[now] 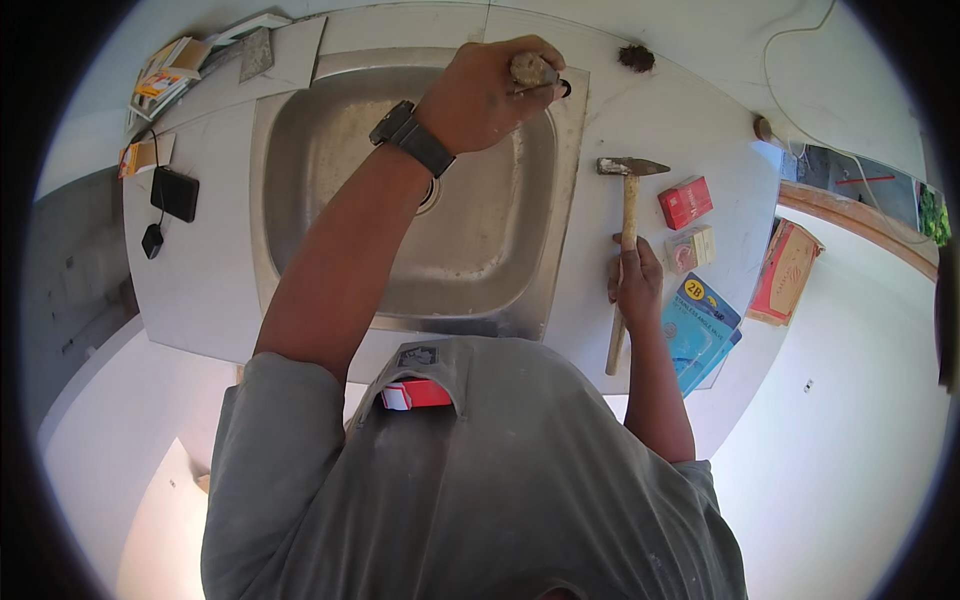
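My left hand [495,92] is closed round an upright tool with a worn, rounded, mottled butt end [532,71]; its lower part is hidden by my fingers. It stands over the far right corner of a stainless steel sink [350,240], beside a small dark round hole [566,89] in the rim. Lower right, my right hand [638,277] grips a hammer [629,210] by its wooden handle. The hammer's metal head lies over the white countertop, pointing away from me.
Right of the hammer are a red box [685,202], a pale small box [689,249] and blue packages [697,325]. A dark clump [635,58] sits at the back. On the left lie a black device with a cable [175,193] and stacked cartons [170,80]. A larger red carton [785,270] stands beyond the right edge.
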Demonstrator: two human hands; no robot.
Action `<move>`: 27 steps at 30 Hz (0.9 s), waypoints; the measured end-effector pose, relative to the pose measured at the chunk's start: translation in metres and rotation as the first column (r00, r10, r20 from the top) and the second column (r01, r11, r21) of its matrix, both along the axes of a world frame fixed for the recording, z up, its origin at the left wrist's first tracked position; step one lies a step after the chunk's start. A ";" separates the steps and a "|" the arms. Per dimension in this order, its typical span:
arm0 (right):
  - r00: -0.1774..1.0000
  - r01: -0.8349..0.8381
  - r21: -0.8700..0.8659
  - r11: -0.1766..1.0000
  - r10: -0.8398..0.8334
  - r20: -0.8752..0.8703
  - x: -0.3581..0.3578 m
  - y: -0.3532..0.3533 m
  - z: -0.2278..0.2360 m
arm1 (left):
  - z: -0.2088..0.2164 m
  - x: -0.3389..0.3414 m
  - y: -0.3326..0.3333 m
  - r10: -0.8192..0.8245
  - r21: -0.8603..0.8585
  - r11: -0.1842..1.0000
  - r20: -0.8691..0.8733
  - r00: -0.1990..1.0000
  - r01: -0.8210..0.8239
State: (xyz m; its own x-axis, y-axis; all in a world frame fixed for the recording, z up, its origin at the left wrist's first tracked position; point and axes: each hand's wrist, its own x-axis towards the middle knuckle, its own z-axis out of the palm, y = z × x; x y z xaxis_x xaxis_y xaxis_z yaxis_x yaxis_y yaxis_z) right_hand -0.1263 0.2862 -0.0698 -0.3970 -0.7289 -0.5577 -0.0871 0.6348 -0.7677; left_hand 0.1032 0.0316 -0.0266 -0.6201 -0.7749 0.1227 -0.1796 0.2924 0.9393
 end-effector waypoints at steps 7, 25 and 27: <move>1.000 0.025 -0.014 1.000 -0.025 -0.018 0.002 0.001 -0.002 | -0.015 0.004 0.031 0.189 0.018 0.982 -0.042 0.981 -0.188; 0.769 -0.315 -0.173 0.933 0.144 -0.623 0.026 -0.005 0.061 | -0.069 -0.015 0.058 0.324 0.077 0.946 -0.230 0.918 -0.315; 0.833 -0.379 -0.086 0.921 0.299 -0.466 0.032 -0.012 0.095 | -0.071 -0.016 0.057 0.315 0.143 0.947 -0.219 0.924 -0.289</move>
State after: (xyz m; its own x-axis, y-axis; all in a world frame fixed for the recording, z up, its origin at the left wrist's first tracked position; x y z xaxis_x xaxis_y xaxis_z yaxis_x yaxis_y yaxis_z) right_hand -0.0945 0.2746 0.0249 -0.2796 -0.9287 -0.2436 -0.6227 0.3685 -0.6902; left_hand 0.0868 0.0886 -0.0972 -0.3177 -0.9374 0.1429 -0.0137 0.1552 0.9878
